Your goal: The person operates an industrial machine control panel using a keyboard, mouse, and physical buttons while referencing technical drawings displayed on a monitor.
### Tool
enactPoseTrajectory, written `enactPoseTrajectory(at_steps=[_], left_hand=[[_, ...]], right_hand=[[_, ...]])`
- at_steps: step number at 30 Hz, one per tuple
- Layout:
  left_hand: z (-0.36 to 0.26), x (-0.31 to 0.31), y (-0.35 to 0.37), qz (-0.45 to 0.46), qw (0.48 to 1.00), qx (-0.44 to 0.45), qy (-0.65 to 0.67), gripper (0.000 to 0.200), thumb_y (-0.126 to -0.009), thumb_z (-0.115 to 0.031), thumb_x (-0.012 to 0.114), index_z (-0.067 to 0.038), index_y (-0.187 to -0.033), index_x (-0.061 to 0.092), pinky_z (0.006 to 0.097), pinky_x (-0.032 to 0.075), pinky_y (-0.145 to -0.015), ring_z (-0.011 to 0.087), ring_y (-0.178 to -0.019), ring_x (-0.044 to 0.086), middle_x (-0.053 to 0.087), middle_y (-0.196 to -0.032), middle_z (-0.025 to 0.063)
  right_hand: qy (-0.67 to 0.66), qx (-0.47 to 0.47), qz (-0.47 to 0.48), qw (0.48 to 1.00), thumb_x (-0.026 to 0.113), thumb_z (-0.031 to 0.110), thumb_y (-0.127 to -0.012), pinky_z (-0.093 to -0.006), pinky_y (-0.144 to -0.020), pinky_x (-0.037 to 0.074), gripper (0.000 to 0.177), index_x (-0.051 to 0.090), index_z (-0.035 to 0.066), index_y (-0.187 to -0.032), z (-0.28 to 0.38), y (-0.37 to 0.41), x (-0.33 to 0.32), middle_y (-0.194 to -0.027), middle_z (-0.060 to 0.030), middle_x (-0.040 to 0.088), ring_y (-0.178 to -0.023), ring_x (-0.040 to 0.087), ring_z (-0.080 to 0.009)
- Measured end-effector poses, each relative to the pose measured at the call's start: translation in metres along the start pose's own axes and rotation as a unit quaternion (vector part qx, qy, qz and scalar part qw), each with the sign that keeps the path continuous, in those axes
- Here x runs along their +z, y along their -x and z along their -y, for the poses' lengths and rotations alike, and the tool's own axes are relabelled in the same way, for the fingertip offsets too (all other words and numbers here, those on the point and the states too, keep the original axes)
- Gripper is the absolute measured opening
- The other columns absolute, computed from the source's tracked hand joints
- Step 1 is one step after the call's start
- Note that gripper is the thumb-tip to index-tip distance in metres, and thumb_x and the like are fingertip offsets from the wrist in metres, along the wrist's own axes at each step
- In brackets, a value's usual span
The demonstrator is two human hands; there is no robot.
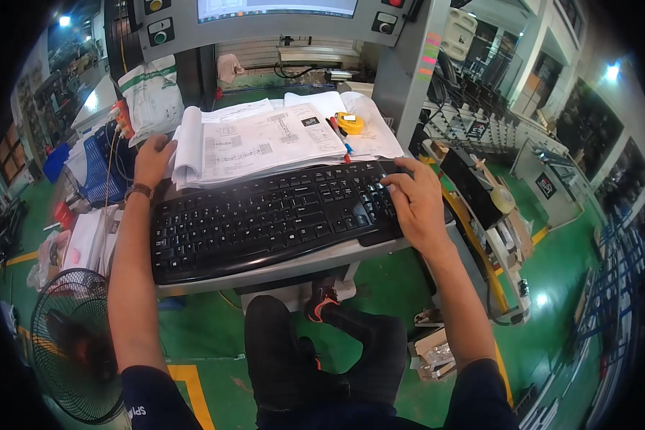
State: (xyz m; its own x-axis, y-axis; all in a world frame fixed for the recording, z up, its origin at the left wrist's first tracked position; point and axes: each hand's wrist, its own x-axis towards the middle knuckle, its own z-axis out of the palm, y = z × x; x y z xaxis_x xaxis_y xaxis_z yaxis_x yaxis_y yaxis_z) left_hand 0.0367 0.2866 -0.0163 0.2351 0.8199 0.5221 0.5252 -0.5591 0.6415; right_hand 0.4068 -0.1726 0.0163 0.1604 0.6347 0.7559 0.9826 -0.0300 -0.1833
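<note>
At the left edge of the desk, my left hand (153,162) rests beside the rolled-back pages of a stack of printed drawings (265,140). Its fingers are slightly bent and apart, and I see nothing held in them. My right hand (417,204) is over the number pad at the right end of a black keyboard (265,222), fingers spread and fingertips at the keys. The keyboard lies along the desk's front edge, just below the papers. On the papers are a yellow tape measure (349,122) and red and blue pens (341,137).
A monitor (276,7) in a grey panel with push buttons (160,36) stands above the desk. To the left are a white bag (153,97), a blue basket (106,172) and a black fan (79,344). Shelving with boxes (491,193) stands right; an open carton (434,354) sits on the floor.
</note>
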Motion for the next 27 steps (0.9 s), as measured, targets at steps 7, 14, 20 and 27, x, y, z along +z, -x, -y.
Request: enactPoseTrajectory(at_steps=[7, 14, 20, 27], left_hand=[[0.009, 0.003, -0.005, 0.007, 1.000, -0.003, 0.010, 0.056, -0.095, -0.039, 0.080, 0.002, -0.134, 0.073, 0.0403, 0.055, -0.106, 0.0340, -0.123, 0.074, 0.077, -0.130, 0.0232], [0.008, 0.004, -0.003, -0.012, 1.000, 0.023, -0.001, 0.055, -0.099, -0.036, 0.079, 0.004, -0.135, 0.071, 0.0376, 0.058, -0.100, 0.0301, -0.112, 0.077, 0.079, -0.125, 0.0226], [0.004, 0.002, -0.001, -0.015, 1.000, 0.005, -0.004, 0.057, -0.097, -0.037, 0.080, 0.003, -0.137, 0.070, 0.0397, 0.056, -0.103, 0.0329, -0.117, 0.075, 0.077, -0.128, 0.0242], [0.009, 0.002, -0.002, -0.004, 1.000, -0.004, 0.010, 0.062, -0.095, -0.041, 0.080, 0.002, -0.138, 0.070, 0.0422, 0.054, -0.109, 0.0358, -0.127, 0.072, 0.075, -0.134, 0.0243]], right_hand=[[0.006, 0.009, 0.004, 1.000, 0.066, 0.009, -0.100, -0.0514, -0.117, 0.041, 0.017, 0.078, 0.008, -0.111, -0.003, 0.001, 0.005, -0.137, -0.0154, 0.066, -0.134, 0.057, -0.0386], [0.029, -0.006, 0.024, 0.999, 0.067, 0.010, -0.098, -0.0543, -0.120, 0.038, 0.016, 0.079, 0.009, -0.109, -0.003, 0.002, 0.006, -0.138, -0.0142, 0.066, -0.137, 0.057, -0.0376], [0.021, -0.069, 0.054, 0.996, 0.068, 0.011, -0.096, -0.0554, -0.122, 0.035, 0.015, 0.079, 0.009, -0.107, 0.002, 0.001, -0.011, -0.137, -0.0117, 0.068, -0.137, 0.057, -0.0354], [-0.004, -0.041, 0.038, 0.998, 0.071, 0.011, -0.094, -0.0499, -0.112, 0.042, 0.011, 0.078, 0.007, -0.101, -0.001, -0.015, 0.014, -0.126, -0.0113, 0.069, -0.127, 0.061, -0.0361]])
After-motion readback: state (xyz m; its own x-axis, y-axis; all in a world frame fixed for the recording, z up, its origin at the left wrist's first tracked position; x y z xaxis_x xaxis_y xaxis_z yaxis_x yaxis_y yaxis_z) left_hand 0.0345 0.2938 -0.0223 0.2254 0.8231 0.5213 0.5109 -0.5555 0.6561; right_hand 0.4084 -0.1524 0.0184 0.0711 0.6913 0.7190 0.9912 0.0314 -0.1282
